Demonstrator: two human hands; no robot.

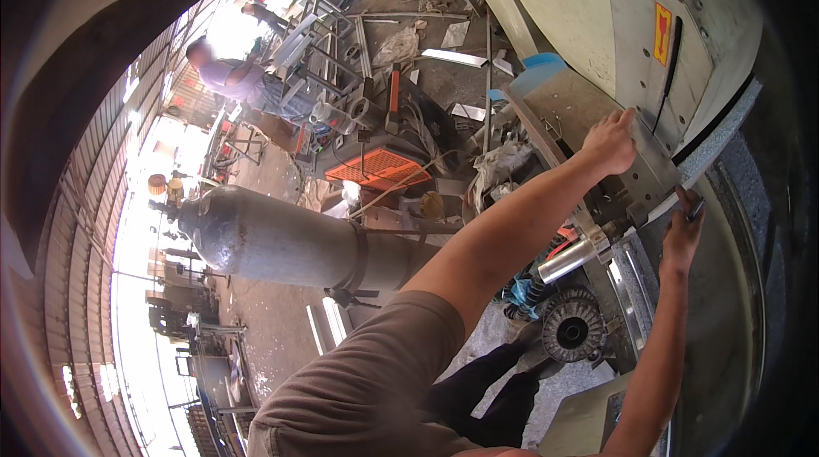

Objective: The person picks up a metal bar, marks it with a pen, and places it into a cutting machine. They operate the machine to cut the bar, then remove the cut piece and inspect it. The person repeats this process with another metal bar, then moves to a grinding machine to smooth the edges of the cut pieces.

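Head view: your left hand curls at the upper edge of the metal plate, grip unclear; your right hand grips a small metal piece near the plate's lower corner.

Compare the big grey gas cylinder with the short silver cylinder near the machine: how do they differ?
The gas cylinder is much larger than the silver cylinder. The gas cylinder is dull and scuffed; the silver cylinder is shiny. The gas cylinder wears a dark band; the silver cylinder shows none. Both are rounded, and neither is being held.
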